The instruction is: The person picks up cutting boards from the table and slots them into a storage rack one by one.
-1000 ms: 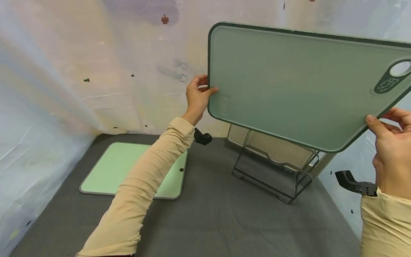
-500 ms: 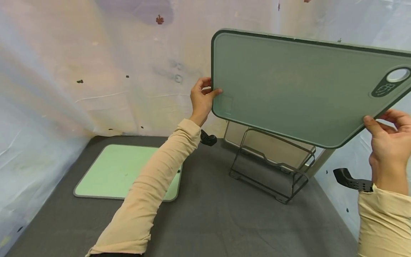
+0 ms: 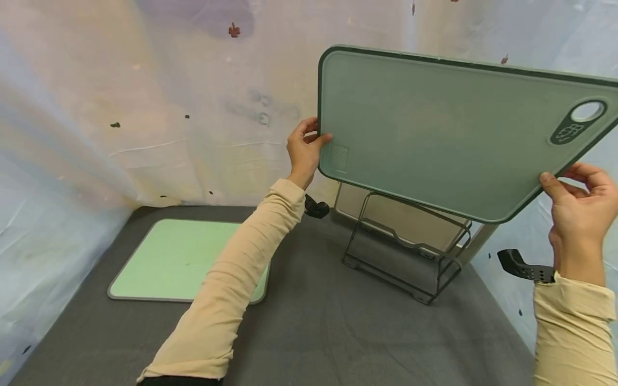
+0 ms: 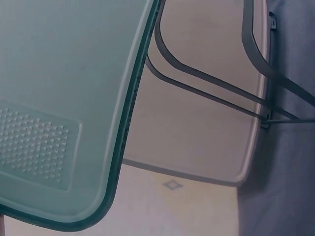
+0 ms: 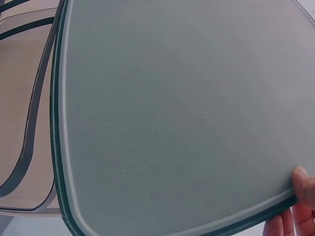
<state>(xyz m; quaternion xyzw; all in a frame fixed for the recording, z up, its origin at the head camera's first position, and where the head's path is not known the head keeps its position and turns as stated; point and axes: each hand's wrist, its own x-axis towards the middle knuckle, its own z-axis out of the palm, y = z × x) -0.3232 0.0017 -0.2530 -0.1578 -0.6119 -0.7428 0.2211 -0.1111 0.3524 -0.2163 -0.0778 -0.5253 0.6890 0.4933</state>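
Note:
A large grey-green cutting board [image 3: 434, 134] with a dark green rim is held up, tilted, above a black wire rack [image 3: 401, 241]. My left hand [image 3: 304, 150] pinches its left edge, thumb on the near face. On the lower right edge my right hand [image 3: 581, 198] grips it, thumb in front and fingers behind. In the left wrist view the board's corner shows a studded grating patch [image 4: 34, 142]. The right wrist view shows my thumb [image 5: 304, 187] on the board's face. An oval hole sits in the board's upper right corner.
A light green board [image 3: 178, 262] with a grey rim lies flat at the left of the dark grey tabletop [image 3: 338, 332], partly covered by my left sleeve. A beige panel [image 4: 197, 128] stands upright in or behind the rack. Patterned sheeting [image 3: 169, 80] hangs at the back and sides.
The board has shifted slightly lower in view, and my right hand slightly left. The whole scene slides a little leftward as the head camera turns. Both hands keep their hold.

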